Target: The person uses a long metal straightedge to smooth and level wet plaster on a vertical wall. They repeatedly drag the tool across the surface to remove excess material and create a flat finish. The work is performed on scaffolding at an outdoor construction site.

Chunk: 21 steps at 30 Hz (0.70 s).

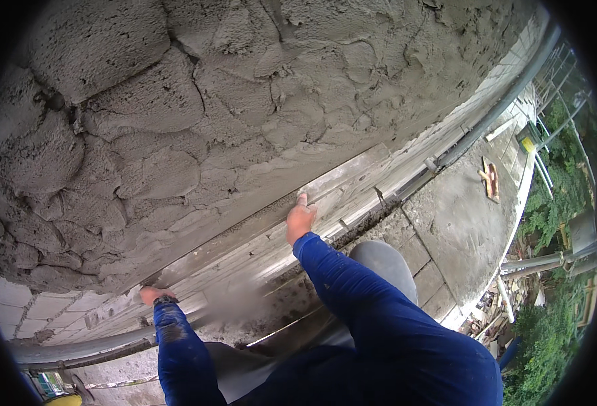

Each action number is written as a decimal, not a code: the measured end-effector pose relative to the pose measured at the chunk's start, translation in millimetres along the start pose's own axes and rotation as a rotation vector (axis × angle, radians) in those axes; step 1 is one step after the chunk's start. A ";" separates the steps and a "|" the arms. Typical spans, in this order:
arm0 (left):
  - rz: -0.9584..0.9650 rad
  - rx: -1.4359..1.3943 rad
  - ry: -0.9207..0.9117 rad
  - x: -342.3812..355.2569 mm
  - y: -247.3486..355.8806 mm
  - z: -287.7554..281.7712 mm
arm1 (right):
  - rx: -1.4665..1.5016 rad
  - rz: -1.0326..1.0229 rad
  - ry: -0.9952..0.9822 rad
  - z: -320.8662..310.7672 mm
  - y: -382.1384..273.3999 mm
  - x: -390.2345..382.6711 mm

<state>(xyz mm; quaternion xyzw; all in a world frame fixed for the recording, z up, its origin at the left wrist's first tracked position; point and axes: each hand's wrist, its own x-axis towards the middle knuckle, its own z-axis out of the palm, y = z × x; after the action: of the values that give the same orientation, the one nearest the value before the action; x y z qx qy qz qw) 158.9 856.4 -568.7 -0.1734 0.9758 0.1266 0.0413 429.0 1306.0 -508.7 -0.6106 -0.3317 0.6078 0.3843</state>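
A long, straight, mortar-stained bar lies against the lower edge of the rough, wet grey mortar on the wall. My left hand grips it near its lower-left end. My right hand grips it further up and to the right, with fingertips on its face. Below the bar shows pale block wall with stains. Both forearms are in blue sleeves, the left one smeared with mortar.
A grey pipe runs along the wall. The concrete walkway holds a small wooden object. Scaffold tubes, a yellow-topped object, debris and trees lie beyond its right edge. My grey-clad knee is bent below.
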 end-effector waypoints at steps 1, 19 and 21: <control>0.018 0.054 0.005 -1.7 -1.5 6.9 | -0.007 -0.017 0.005 -0.4 2.7 -0.1; 0.342 0.074 0.219 -6.6 -1.5 56.3 | 0.050 0.021 0.058 -5.6 -2.7 47.0; 0.332 0.046 0.221 -38.3 16.5 63.0 | 0.091 0.084 0.052 -25.4 -1.5 64.0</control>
<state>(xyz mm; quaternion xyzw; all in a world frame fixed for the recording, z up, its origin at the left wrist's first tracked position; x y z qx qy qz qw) 191.3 900.4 -620.8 -0.0218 0.9922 0.0897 -0.0838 457.0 1360.9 -539.4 -0.6213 -0.2679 0.6219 0.3944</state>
